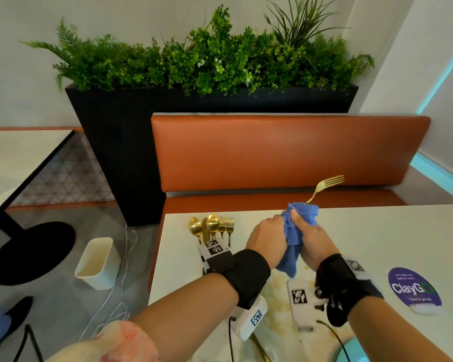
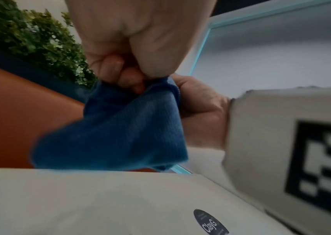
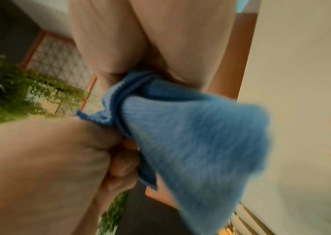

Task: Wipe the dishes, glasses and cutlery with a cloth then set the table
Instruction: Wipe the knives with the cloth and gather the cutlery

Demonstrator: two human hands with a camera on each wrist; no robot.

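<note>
A gold fork (image 1: 327, 182) sticks up and to the right out of a blue cloth (image 1: 293, 241) above the white table (image 1: 377, 231). My right hand (image 1: 309, 232) grips the cloth bunched round the fork's stem. My left hand (image 1: 270, 235) is fisted at the cloth's left side, where a gold glint shows at its fingers; the handle is hidden. The left wrist view shows the left fingers (image 2: 120, 76) curled into the cloth (image 2: 120, 132). The right wrist view has the cloth (image 3: 191, 127) hanging between both hands. Gold spoons, a knife and forks (image 1: 212, 227) lie side by side left of my hands.
A purple ClayGo sticker (image 1: 413, 287) lies on the table at the right, with a teal plate rim (image 1: 356, 351) at the bottom edge. Yellowish stains (image 1: 275, 286) mark the tabletop under my wrists. An orange bench (image 1: 285, 152) stands behind the table, and a white bin (image 1: 97, 262) and cables are on the floor at left.
</note>
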